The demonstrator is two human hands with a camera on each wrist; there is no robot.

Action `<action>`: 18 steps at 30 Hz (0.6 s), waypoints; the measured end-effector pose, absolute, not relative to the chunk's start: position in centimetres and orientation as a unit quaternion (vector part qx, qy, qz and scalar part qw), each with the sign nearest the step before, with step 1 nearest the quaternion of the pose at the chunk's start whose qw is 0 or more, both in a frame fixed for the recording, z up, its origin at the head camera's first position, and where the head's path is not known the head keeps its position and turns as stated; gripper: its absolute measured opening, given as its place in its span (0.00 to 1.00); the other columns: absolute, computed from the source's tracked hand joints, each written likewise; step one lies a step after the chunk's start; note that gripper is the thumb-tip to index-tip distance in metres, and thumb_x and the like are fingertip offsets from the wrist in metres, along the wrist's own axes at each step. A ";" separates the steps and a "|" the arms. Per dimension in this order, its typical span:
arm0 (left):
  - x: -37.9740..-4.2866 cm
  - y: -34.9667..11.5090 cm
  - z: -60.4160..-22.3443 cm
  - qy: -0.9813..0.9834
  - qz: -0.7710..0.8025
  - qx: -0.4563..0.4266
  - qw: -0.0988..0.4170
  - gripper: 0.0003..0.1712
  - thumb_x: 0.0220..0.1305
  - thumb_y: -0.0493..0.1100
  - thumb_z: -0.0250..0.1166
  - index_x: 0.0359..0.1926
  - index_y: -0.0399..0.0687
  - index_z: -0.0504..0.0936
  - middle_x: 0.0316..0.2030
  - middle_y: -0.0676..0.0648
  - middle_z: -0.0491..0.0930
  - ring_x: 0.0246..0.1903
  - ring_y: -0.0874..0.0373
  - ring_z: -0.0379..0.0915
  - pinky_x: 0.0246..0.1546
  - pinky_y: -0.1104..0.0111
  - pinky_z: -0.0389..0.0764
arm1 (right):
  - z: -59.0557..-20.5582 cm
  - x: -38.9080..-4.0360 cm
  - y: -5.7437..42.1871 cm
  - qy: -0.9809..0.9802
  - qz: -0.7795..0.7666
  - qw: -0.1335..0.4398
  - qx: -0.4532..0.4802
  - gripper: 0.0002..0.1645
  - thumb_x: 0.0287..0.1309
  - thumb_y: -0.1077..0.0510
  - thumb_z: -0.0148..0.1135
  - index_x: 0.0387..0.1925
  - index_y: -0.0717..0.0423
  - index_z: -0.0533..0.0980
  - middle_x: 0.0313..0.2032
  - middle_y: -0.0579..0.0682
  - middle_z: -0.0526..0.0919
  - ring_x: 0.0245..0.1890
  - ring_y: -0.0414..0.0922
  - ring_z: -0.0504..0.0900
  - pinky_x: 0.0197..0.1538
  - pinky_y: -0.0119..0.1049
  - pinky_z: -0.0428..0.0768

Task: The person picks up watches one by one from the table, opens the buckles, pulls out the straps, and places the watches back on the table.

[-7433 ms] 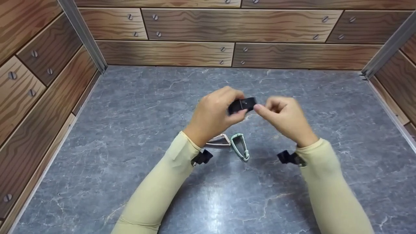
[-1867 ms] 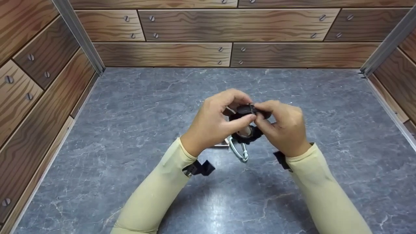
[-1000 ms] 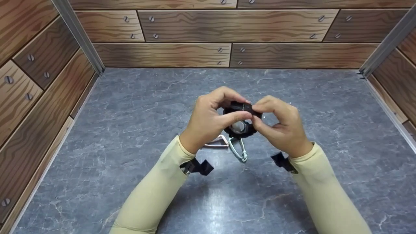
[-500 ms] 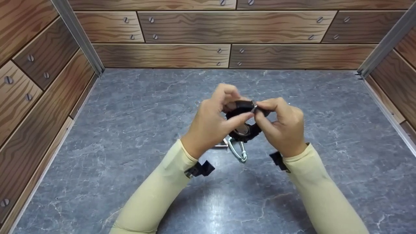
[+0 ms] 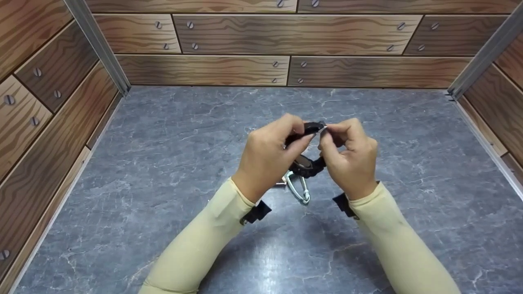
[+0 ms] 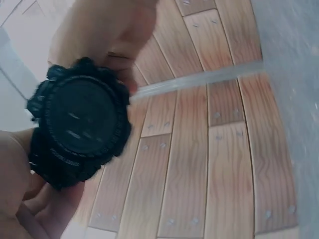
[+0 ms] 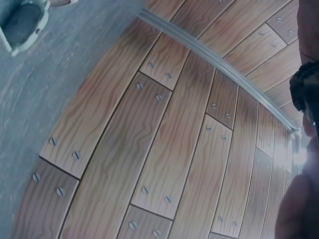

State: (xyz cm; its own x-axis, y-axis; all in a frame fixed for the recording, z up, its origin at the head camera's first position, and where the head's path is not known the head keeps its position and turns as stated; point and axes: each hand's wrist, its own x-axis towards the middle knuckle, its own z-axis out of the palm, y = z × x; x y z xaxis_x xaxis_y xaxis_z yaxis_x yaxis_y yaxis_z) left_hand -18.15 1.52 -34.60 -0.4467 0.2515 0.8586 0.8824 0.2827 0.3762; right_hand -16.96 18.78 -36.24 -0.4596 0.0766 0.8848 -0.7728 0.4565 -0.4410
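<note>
A black wristwatch (image 5: pixel 310 169) hangs over the table between the two hands, its strap looped upward. My left hand (image 5: pixel 267 153) pinches one part of the strap between thumb and fingers. My right hand (image 5: pixel 354 157) pinches the strap at the small metal buckle (image 5: pixel 323 128), thumb against index finger. In the left wrist view the round dark dial (image 6: pixel 82 117) faces the camera, with a ridged bezel around it. Only an edge of the black watch (image 7: pixel 304 89) shows in the right wrist view, at the far right.
A pale green triangular loop (image 5: pixel 305 192), carabiner-like in shape, lies on the grey marbled table (image 5: pixel 163 163) below the watch. Beside it a pinkish one (image 5: pixel 282 182) is mostly covered by the left hand. Wood-patterned walls (image 5: pixel 229 69) enclose the back and sides.
Earlier the strap's flat side faced up between the hands; now the watch is turned and the buckle stands out at the right fingertips. Both hands keep their hold, shifting only slightly.
</note>
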 end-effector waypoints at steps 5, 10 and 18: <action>-18.4 1.3 -34.4 -0.706 -0.492 -0.410 0.304 0.10 0.68 0.38 0.71 0.49 0.40 0.87 0.44 0.47 0.89 0.36 0.64 0.85 0.39 0.78 0.82 | -36.2 -17.1 19.3 -0.735 0.438 0.437 0.278 0.03 0.55 0.72 0.64 0.32 0.66 0.77 0.23 0.52 0.85 0.24 0.35 0.81 0.33 0.21 0.79; -18.7 1.0 -34.5 -0.693 -0.476 -0.442 0.314 0.11 0.68 0.37 0.70 0.50 0.40 0.89 0.43 0.46 0.89 0.43 0.61 0.85 0.48 0.77 0.82 | -36.3 -17.2 19.4 -0.745 0.411 0.435 0.297 0.05 0.55 0.73 0.64 0.32 0.66 0.76 0.25 0.53 0.86 0.26 0.38 0.83 0.37 0.20 0.79; -19.0 0.8 -34.6 -0.691 -0.474 -0.458 0.297 0.03 0.67 0.36 0.70 0.40 0.42 0.89 0.40 0.49 0.87 0.39 0.64 0.81 0.43 0.76 0.82 | -36.1 -17.1 19.4 -0.738 0.411 0.442 0.302 0.04 0.55 0.73 0.64 0.33 0.67 0.77 0.27 0.55 0.86 0.26 0.39 0.83 0.37 0.20 0.79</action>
